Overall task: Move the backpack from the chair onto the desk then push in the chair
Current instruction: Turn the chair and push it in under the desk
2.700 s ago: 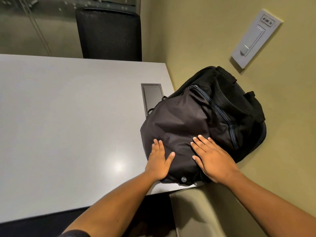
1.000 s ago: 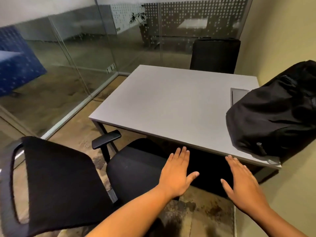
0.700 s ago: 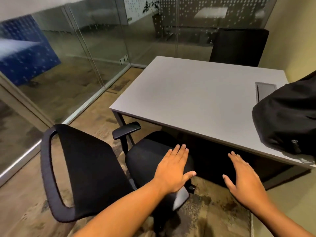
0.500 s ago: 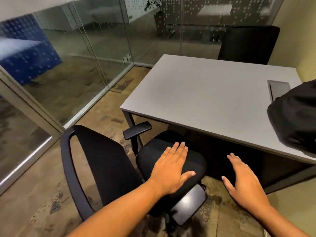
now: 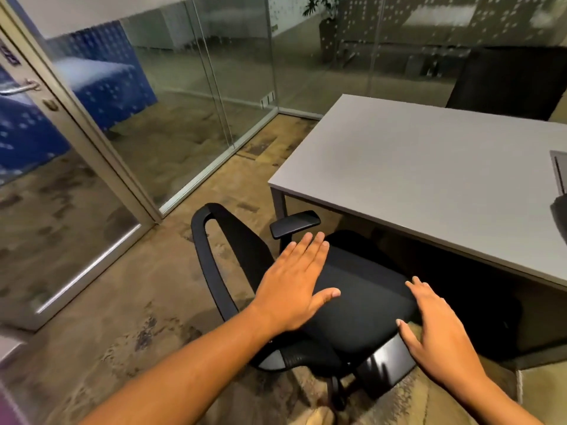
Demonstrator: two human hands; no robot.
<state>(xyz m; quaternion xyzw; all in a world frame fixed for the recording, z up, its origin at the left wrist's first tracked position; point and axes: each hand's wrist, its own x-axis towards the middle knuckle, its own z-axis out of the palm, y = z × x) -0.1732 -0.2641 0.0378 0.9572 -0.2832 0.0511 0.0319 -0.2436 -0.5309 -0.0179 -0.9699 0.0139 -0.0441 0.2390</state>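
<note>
A black office chair (image 5: 362, 305) stands beside the grey desk (image 5: 423, 179), turned sideways, its backrest to the left and its seat partly under the desk's near edge. Only a black sliver of the backpack (image 5: 560, 214) shows on the desk at the far right edge of the view. My left hand (image 5: 294, 286) hovers flat and open over the seat's left part. My right hand (image 5: 438, 335) is open, fingers spread, at the seat's right front corner. I cannot tell whether either hand touches the seat.
Glass walls and a glass door (image 5: 61, 179) close the room on the left. A second black chair (image 5: 509, 82) stands behind the desk's far side. A grey cable hatch (image 5: 560, 167) lies in the desk top. Carpet floor stretches to the left of the chair.
My hands left the backpack on the desk and dropped toward the chair. The view swung left, so the backpack slid nearly out of sight and the chair came to the middle.
</note>
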